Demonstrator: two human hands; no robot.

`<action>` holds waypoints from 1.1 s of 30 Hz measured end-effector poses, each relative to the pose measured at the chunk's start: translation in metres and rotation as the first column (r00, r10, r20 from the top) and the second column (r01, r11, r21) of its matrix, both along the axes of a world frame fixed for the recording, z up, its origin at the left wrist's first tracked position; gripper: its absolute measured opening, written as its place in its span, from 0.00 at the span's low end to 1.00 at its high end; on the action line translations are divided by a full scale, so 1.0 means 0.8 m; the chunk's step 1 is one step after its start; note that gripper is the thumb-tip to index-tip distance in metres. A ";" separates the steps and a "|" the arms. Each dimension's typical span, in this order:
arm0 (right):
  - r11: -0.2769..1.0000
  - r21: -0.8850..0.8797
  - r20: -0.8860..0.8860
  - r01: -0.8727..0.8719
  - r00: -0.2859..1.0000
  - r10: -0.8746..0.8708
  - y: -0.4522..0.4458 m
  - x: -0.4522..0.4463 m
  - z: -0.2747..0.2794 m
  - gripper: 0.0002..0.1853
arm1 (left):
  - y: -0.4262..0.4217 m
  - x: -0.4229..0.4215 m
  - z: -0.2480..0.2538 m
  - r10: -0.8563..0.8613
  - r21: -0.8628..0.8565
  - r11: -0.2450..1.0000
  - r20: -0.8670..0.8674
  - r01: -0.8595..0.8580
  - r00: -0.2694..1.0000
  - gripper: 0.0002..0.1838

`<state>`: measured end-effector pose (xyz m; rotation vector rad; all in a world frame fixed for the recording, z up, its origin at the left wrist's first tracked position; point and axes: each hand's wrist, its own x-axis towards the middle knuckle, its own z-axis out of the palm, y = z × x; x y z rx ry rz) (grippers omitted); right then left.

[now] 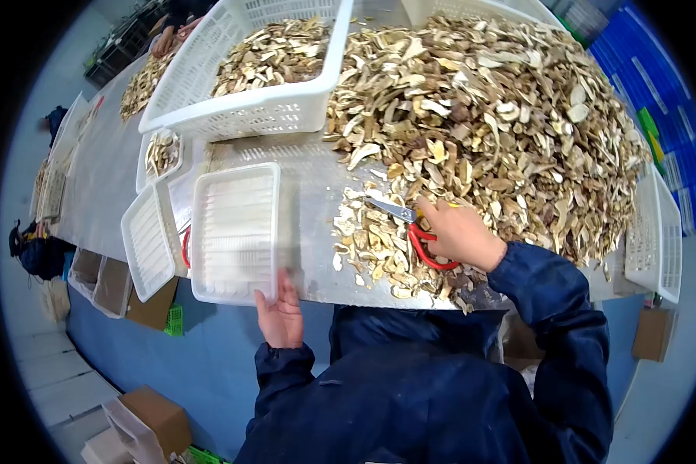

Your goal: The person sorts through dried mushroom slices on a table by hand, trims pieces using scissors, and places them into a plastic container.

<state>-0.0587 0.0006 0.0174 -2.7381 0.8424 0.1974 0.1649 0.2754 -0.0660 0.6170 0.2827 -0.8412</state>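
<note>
My right hand is closed around a pair of scissors with red handles, its blades pointing left over loose dried mushroom slices. A bit of yellow shows by the fingers; I cannot make out what it is. At the near right corner of a white ribbed plastic tray, my left hand has its thumb and fingers apart and touches the rim. The tray holds nothing and lies at the table's front edge. A large heap of sliced dried mushrooms covers the table beyond my right hand.
A white perforated basket with mushroom slices stands behind the tray. To the left are a smaller tray and a small container of slices. Another person's hand is at the far left. Blue crates are stacked at right.
</note>
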 end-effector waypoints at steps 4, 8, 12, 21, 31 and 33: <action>0.997 -0.063 0.070 -0.045 0.996 0.049 -0.015 0.017 0.029 0.29 | 0.002 -0.003 0.014 -0.148 -0.053 0.988 -0.146 0.142 0.978 0.29; 0.972 -0.156 0.175 -0.178 0.963 0.204 -0.042 0.087 0.028 0.14 | 0.004 -0.004 0.020 -0.254 -0.163 0.961 -0.207 0.223 0.945 0.30; 0.919 -0.259 0.283 -0.299 0.886 0.368 -0.060 0.178 -0.026 0.07 | -0.004 -0.027 0.018 -0.303 -0.009 0.953 -0.107 0.304 0.947 0.30; 0.991 -0.131 0.612 0.013 0.788 0.070 -0.030 0.021 0.022 0.35 | -0.083 -0.117 0.018 -0.753 0.696 0.634 0.455 -0.336 -0.476 0.60; 0.754 -0.110 0.414 0.647 0.720 -0.557 0.173 -0.112 -0.110 0.54 | -0.137 -0.134 0.015 -0.735 0.672 0.633 0.363 -0.385 -0.573 0.59; 0.753 -0.065 0.420 0.655 0.702 -0.575 0.150 -0.086 -0.100 0.52 | -0.134 -0.133 0.016 -0.764 0.684 0.603 0.349 -0.410 -0.543 0.59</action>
